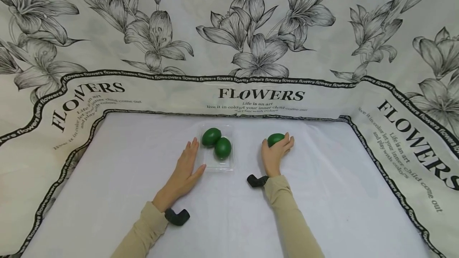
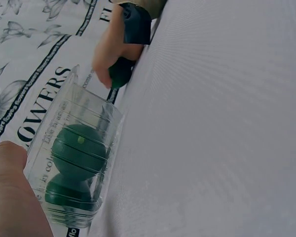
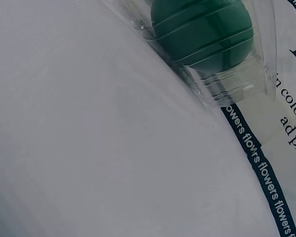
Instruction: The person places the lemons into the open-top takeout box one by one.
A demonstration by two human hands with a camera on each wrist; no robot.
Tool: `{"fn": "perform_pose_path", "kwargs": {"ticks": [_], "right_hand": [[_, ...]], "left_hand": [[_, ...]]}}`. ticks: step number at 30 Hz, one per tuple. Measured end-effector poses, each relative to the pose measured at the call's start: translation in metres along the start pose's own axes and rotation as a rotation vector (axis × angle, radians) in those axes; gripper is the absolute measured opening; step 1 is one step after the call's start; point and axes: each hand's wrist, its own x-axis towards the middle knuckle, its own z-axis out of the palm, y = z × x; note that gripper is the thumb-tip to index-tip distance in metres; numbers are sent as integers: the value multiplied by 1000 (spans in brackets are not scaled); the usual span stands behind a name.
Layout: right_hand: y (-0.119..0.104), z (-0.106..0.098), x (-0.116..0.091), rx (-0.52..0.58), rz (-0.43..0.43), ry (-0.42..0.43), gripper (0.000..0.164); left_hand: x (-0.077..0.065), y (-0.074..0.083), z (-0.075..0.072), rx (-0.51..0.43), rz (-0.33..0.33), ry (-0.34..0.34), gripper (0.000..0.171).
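Two smooth green oval fruits, a rear one point(image 1: 211, 137) and a nearer one point(image 1: 223, 149), lie against each other in a clear plastic box point(image 1: 216, 166). My left hand point(image 1: 183, 172) rests along the box's left side with its fingers straight and thumb apart. To the right of the box, my right hand point(image 1: 274, 157) holds a third green fruit point(image 1: 275, 139) at the table, thumb on the left and fingers on the right. In the left wrist view, my left thumb point(image 2: 10, 187) stands beside the box wall. The right wrist view shows no part of my right hand.
A white cloth point(image 1: 322, 194) covers the table. Upright flower-printed fabric point(image 1: 261, 98) borders it at the back and both sides. Each wrist carries a black strap piece, one on the left point(image 1: 177, 217) and one on the right point(image 1: 256, 180).
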Motion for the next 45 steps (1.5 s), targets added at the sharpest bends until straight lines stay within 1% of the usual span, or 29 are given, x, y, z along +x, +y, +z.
{"fn": "perform_pose_path", "kwargs": {"ticks": [5,9,13,19,26,33,45], "right_hand": [[2,-1,4,-43,-35,-48,75],[2,-2,4,-9,-30,-64,77],[2,-3,3,24,0,-66,79],[3,-8,1,14,33,-56,81],[1,-10,0,26,35,-39,81],[0,-10,0,33,39,-11,80],[-8,-11,-3,62,48,-46,82]], "left_hand": [[-1,0,-2,-3,-11,-12,74],[-1,-1,-3,4,-10,-12,75],[-1,-1,-3,3,-11,-11,75],[-1,1,-3,-1,-18,-15,75],[-1,2,-2,8,-12,-9,74],[0,0,-3,6,-7,-14,75],[-1,0,-3,1,-4,-13,75]]}}
